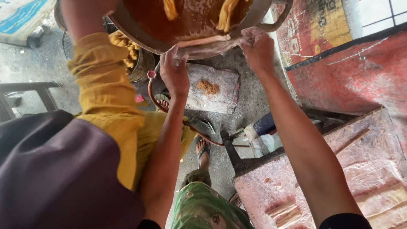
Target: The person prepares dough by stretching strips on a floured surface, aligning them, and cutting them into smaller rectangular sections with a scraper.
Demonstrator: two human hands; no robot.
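Both hands hold a strip of dough at the near rim of the frying pan [268, 6]. The left hand [175, 72] pinches one end of the dough strip [205, 40]. The right hand [257, 47] is closed on the other end.

Dough strip at the fryer rim

Pale, floury dough strip [204, 40], stretched flat and near level along the near rim of the wide metal pan [268, 8]; twisted golden pieces afloat in brown oil beyond.

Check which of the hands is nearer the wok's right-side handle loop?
Right. The right hand sits at the wok rim just below the handle loop; the left hand is farther away, under the rim's middle, both pinching a dough strip.
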